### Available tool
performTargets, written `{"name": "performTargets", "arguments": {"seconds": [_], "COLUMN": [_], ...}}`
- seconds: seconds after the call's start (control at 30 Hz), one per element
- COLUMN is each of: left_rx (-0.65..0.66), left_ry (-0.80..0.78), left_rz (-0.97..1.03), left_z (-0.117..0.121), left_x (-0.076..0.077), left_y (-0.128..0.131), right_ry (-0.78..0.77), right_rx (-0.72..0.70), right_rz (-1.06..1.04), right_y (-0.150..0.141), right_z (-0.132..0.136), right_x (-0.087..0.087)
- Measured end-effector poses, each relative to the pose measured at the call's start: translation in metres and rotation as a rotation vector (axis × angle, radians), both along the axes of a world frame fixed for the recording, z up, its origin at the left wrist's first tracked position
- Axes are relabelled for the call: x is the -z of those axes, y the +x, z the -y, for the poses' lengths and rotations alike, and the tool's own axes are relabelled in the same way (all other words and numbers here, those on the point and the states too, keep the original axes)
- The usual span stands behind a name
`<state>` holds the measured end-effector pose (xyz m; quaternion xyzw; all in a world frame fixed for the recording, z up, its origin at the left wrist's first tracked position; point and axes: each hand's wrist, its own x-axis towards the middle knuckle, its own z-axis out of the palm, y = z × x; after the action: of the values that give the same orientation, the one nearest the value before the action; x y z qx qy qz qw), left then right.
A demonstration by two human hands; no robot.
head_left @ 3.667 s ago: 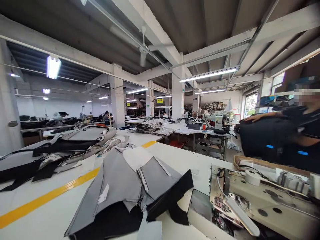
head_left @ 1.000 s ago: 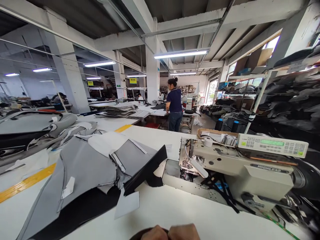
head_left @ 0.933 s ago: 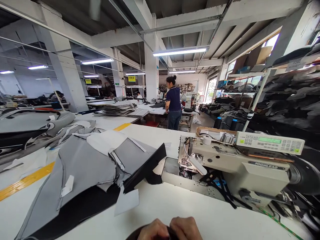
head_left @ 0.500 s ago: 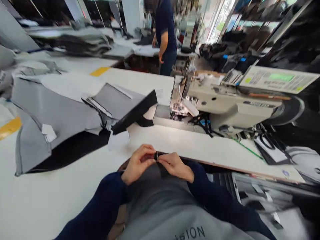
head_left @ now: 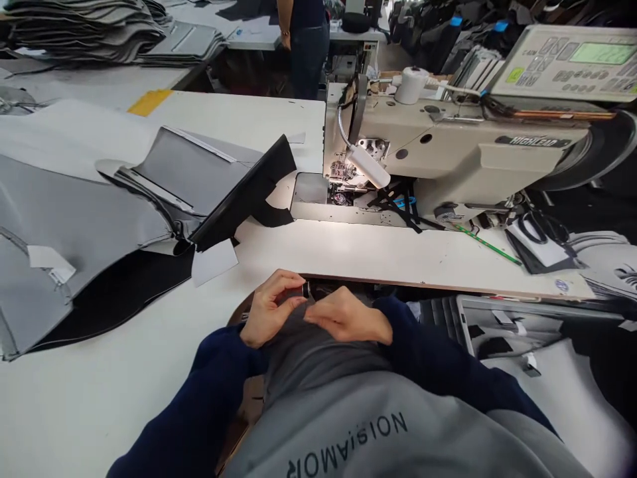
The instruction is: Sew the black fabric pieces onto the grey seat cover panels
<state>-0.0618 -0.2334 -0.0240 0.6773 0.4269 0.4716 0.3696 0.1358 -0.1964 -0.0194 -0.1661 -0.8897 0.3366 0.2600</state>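
Observation:
My left hand (head_left: 271,309) pinches a small bobbin (head_left: 306,289) between thumb and fingertips, just in front of the table edge; it looks wound with black thread and has a pale rim. Close beside it on the right is my right hand (head_left: 348,315), its fingers pressed together. Whatever they pinch, perhaps a thread end, is too fine to see. Beyond my hands stands a sewing machine (head_left: 442,149), its lamp lit over the uncovered hook area (head_left: 340,198). A grey and black sewn cover (head_left: 99,232) lies on the white table to the left.
A control panel (head_left: 572,63) and a white thread cone (head_left: 412,85) sit on the machine. Scissors (head_left: 535,229) and a green stick (head_left: 490,245) lie at right. Below the table edge is an open case (head_left: 517,332) with fabric pieces. A person (head_left: 308,50) stands behind.
My right hand has moved slightly away from the bobbin, leaving a small gap. The left hand keeps its pinch. The view has tilted down and sharpened.

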Motion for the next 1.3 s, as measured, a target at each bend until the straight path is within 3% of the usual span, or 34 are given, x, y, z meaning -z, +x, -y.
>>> {"name": "performTargets", "arguments": {"seconds": [0.17,0.33,0.5,0.6,0.7,0.87,1.03,1.2,1.3], "left_rx": [0.046,-0.014,0.076,0.031,0.022,0.081,0.035,0.098,0.098], "left_ry": [0.041,0.074,0.047,0.022,0.068,0.094,0.092,-0.006,-0.036], "left_rz": [-0.091,-0.104,-0.102,-0.033,-0.090,-0.136,-0.124,-0.077,0.027], "left_z": [0.003,0.003,0.004,0.005,0.005,0.006,0.006,0.009,0.010], "left_x": [0.001,0.001,-0.001,-0.002,-0.002,-0.006,-0.004,-0.004,-0.007], "left_y": [0.002,0.001,0.004,0.003,0.002,0.004,0.003,0.005,0.004], "right_ry": [-0.058,-0.048,-0.143,-0.160,-0.091,-0.101,-0.009,-0.054,-0.084], "right_rx": [0.268,0.032,0.249,0.153,0.011,0.200,0.017,0.220,0.149], "right_rz": [-0.063,-0.026,-0.098,-0.016,-0.017,-0.078,-0.003,-0.073,-0.011], "right_y": [0.004,0.007,0.011,0.012,0.014,0.012,0.012,0.016,0.016], "right_z": [-0.011,-0.003,-0.011,-0.006,0.000,-0.005,0.003,-0.007,0.001], "right_x": [0.005,0.009,0.009,0.013,0.006,0.001,0.005,0.008,0.016]}}
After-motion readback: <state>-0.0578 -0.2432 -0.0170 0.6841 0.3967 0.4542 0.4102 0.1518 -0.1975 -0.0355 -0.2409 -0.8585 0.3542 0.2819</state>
